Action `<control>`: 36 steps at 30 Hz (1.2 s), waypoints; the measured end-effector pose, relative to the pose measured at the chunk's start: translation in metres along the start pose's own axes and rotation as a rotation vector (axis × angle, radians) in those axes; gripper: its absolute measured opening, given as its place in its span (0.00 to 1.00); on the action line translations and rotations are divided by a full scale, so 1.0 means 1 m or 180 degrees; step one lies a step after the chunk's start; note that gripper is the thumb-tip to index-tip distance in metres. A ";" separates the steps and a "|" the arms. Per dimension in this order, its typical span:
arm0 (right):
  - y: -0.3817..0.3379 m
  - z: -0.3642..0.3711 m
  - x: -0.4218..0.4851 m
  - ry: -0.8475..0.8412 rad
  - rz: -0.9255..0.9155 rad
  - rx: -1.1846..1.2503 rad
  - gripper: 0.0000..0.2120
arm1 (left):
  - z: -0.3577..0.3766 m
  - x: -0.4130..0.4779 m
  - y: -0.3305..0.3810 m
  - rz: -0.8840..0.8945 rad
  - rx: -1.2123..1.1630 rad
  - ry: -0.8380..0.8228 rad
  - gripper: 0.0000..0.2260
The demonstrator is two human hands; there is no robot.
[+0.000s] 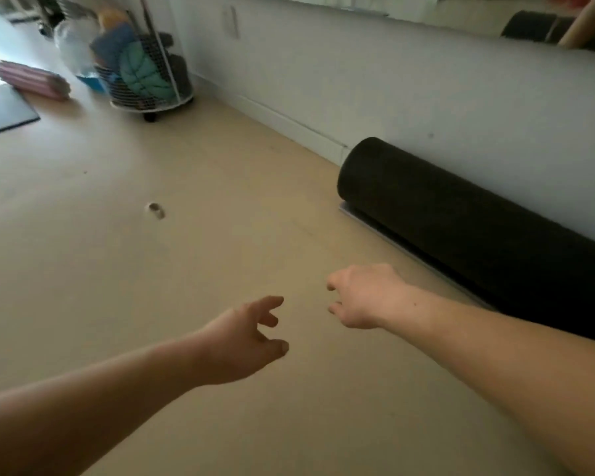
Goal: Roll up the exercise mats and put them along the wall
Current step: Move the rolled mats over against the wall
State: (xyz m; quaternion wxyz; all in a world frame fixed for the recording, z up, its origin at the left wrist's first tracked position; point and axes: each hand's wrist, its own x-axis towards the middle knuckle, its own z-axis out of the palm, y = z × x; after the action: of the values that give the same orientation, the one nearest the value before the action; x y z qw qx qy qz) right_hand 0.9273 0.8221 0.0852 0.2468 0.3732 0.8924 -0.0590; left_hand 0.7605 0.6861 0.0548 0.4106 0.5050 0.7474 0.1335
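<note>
Your left hand [244, 341] and right hand [361, 297] are loose and empty; the flat mat [4, 111] upper left looks soft and light, so I'd grab its short edge.

Both hands [306, 321] hover empty over the floor [117, 269] beside a rolled black mat [461, 221].
</note>
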 end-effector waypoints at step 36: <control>-0.898 0.036 -0.155 -0.1192 -0.2909 0.0884 0.14 | -0.052 -0.671 -0.580 -0.3030 -0.1403 0.3277 0.28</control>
State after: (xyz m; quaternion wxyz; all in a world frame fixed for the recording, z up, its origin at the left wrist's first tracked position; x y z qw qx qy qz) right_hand 0.4103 0.0713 0.0583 0.2995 -0.0427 0.8886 -0.3447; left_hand 0.4497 -0.1462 0.0529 0.1131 -0.0951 0.9398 0.3082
